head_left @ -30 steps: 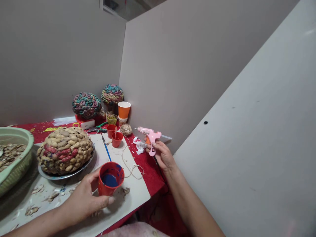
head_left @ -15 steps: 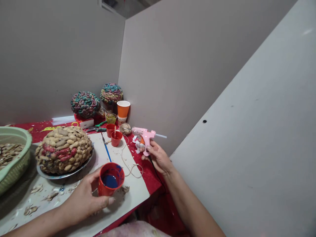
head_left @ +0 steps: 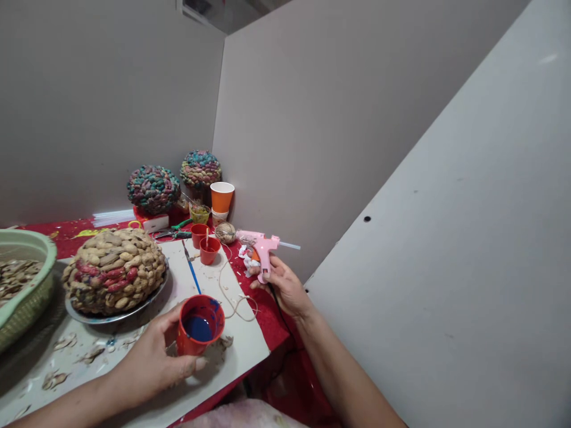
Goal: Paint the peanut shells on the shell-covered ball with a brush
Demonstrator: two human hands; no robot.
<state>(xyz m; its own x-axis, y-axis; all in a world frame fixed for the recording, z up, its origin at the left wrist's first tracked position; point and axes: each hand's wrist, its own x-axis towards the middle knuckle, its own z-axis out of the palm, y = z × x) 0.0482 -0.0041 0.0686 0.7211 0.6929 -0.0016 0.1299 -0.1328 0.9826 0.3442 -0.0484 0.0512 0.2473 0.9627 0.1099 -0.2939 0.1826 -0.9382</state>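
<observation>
My left hand [head_left: 156,351] is wrapped round a red cup [head_left: 187,342] of dark blue liquid, near the front of the white board [head_left: 241,351]. Farther right, my right hand [head_left: 285,285] grips the handle of a pink glue gun [head_left: 266,252], its nozzle turned left and a clear glue stick out of its back. A blue paintbrush [head_left: 193,270] lies behind the cup. To the left, a peanut-covered ball [head_left: 118,261], partly painted red, rests on a metal plate [head_left: 100,321]. Two small red cups [head_left: 209,252] stand at the board's back.
A green basket [head_left: 49,261] of shells is at the left edge. Two coloured balls [head_left: 154,189], orange cups [head_left: 222,197], pliers [head_left: 181,224], a twine ball [head_left: 225,233] and glue sticks [head_left: 111,217] lie behind. Grey panels [head_left: 312,131] wall the back and right.
The view has shifted very slightly. Both hands keep their hold on the cup and the glue gun, with hardly any movement.
</observation>
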